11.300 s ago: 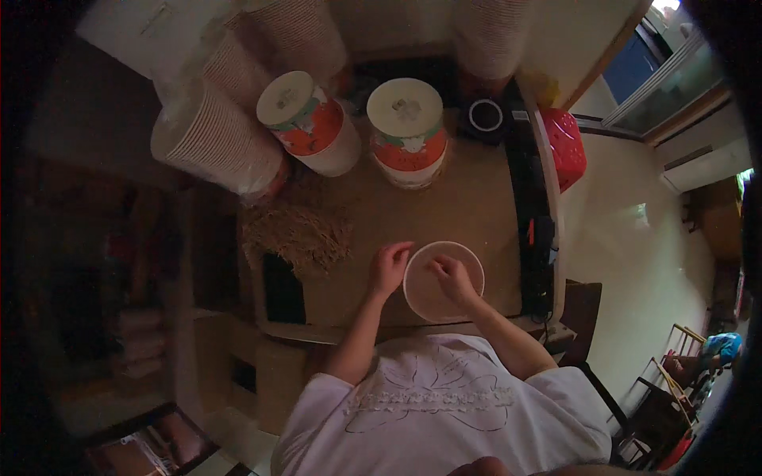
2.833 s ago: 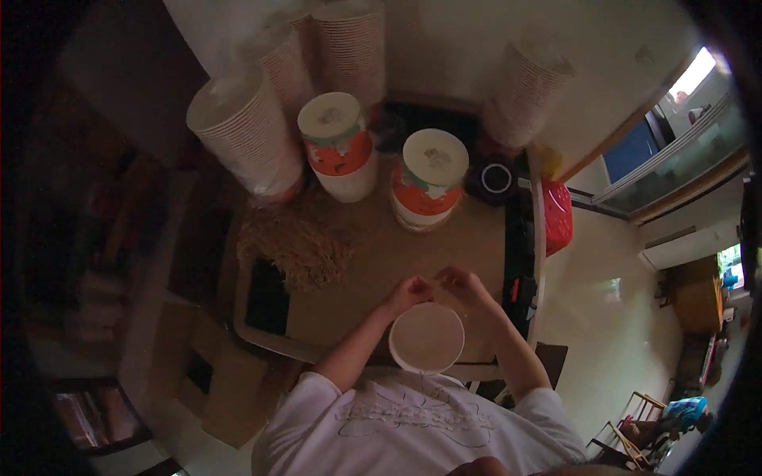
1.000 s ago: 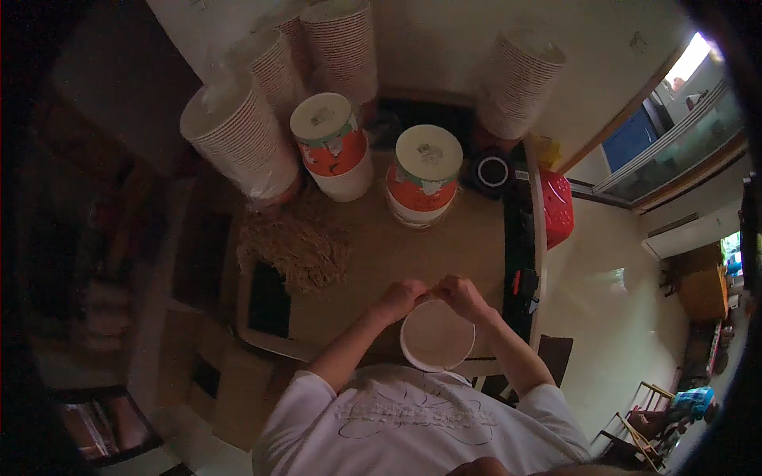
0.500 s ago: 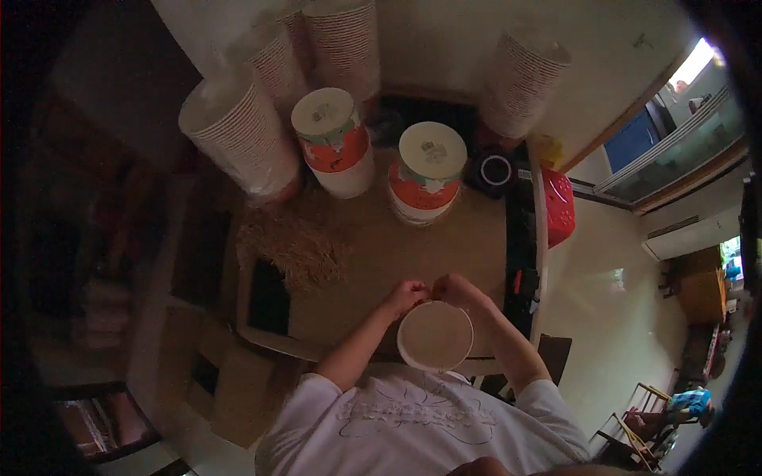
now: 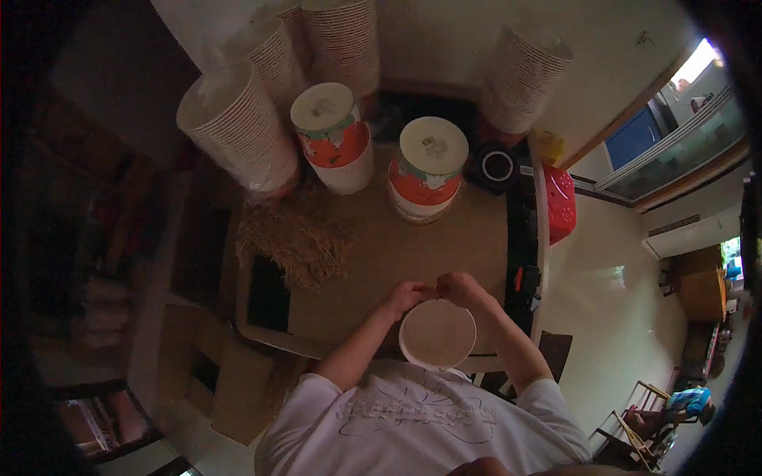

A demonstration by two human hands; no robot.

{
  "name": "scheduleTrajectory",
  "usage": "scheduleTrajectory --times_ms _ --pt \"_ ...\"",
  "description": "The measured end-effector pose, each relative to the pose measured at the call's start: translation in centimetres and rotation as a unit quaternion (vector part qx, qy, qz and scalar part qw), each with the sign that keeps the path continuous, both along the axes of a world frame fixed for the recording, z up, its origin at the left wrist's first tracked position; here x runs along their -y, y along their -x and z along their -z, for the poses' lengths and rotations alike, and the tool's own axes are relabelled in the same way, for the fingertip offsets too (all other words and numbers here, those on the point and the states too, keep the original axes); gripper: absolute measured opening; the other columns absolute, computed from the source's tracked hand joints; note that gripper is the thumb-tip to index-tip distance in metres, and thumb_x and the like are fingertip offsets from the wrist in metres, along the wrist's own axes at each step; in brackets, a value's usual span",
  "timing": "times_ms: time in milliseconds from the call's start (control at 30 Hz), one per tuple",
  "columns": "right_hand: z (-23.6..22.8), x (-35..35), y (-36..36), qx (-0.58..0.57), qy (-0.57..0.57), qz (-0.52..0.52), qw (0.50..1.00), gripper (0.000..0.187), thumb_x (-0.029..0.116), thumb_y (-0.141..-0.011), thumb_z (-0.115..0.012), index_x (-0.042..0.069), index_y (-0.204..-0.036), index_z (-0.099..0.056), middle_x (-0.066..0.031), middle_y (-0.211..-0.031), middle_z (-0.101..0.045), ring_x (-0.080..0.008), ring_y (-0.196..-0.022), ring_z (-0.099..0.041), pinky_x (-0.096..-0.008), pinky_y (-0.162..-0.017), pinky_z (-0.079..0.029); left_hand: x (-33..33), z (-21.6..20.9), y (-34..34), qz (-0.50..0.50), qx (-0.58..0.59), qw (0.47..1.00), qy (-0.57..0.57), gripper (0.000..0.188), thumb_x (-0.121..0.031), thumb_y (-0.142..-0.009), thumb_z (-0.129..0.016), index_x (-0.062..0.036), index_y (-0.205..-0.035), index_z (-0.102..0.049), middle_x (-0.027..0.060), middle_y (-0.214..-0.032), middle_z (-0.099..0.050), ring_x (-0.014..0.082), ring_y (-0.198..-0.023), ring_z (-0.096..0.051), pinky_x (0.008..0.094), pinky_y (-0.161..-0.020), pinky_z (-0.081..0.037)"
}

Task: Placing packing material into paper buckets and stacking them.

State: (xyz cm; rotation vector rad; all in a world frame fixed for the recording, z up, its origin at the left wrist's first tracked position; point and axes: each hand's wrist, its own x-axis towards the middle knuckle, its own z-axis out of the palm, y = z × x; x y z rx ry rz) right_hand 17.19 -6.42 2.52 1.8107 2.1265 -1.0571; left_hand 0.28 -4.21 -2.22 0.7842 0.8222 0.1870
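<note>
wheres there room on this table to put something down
The brown board is bare between the shredded pile, left hand and orange tubs; also right of the right hand, toward the black strip. Crowded: the back, with orange tubs and stacked white tubs.

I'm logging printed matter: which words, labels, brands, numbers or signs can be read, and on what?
None can be read.
Left orange-green-white cylindrical container: markings too blurred.
Right orange-green-white cylindrical container: markings too blurred.
Small white rectangular patch: too small to read.
White fabric shirt: raised chest pattern, no readable letters.
White round open tub: no lettering visible inside.
</note>
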Motion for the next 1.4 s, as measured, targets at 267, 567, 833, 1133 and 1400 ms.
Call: scheduleTrajectory --times_ms 267,567,833,1133,1400 --pt "2.3 0.7 -1.0 -0.107 -0.12 0.017 0.987 0.012 0.017 -0.069 -0.054 0.007 -0.074 -0.06 -0.0136 -0.072 -0.058 -0.0303 -0.069 -0.058 -0.0379 -0.058 -0.047 0.0 -0.1 -0.4 -0.005 0.013 1.0 0.009 0.021 -0.02 -0.077 -0.06 -0.0044 -0.09 -0.061 0.0025 -0.083 -0.061 0.0112 -0.073 -0.057 0.0264 -0.067 -0.046" --pt "-0.9 0.2 -1.0 -0.105 0.009 0.079 0.991 0.017 0.02 -0.068 -0.058 0.006 -0.078 -0.061 -0.0131 -0.077 -0.059 -0.0284 -0.072 -0.057 -0.0344 -0.062 -0.045 0.3 1.0 -0.5 -0.039 -0.026 0.997 -0.057 0.026 -0.028 -0.075 -0.063 -0.0056 -0.087 -0.062 0.0013 -0.078 -0.061 0.0101 -0.068 -0.056 0.0253 -0.062 -0.046" --pt "1.9 0.4 -2.5 -0.141 -0.018 0.077 0.987 0.02 0.027 -0.071 -0.057 0.009 -0.077 -0.063 -0.0128 -0.073 -0.06 -0.0275 -0.066 -0.06 -0.0371 -0.06 -0.047 0.3 1.3 -1.2 -0.041 -0.043 0.997 -0.051 0.02 -0.024 -0.076 -0.062 -0.0065 -0.085 -0.062 0.0009 -0.076 -0.06 0.0097 -0.066 -0.056 0.0237 -0.059 -0.045" --pt "1.7 0.3 -2.5 -0.13 -0.048 0.029 0.99 0.017 0.025 -0.072 -0.056 0.01 -0.075 -0.064 -0.0123 -0.075 -0.061 -0.0266 -0.069 -0.06 -0.0357 -0.061 -0.047 0.2 0.8 -1.3 -0.088 0.053 0.994 -0.029 0.013 -0.015 -0.079 -0.057 -0.0055 -0.087 -0.061 0.0016 -0.082 -0.06 0.0103 -0.073 -0.056 0.0241 -0.066 -0.046" --pt "2.3 0.6 -2.5 -0.143 -0.027 0.097 0.985 0.014 0.022 -0.071 -0.057 0.01 -0.073 -0.063 -0.0131 -0.075 -0.061 -0.0271 -0.071 -0.06 -0.0362 -0.063 -0.047 0.1 -0.8 -1.4 -0.041 0.013 0.983 -0.176 0.014 -0.017 -0.078 -0.058 -0.0045 -0.084 -0.061 0.0017 -0.079 -0.06 0.0087 -0.073 -0.055 0.0245 -0.067 -0.045"
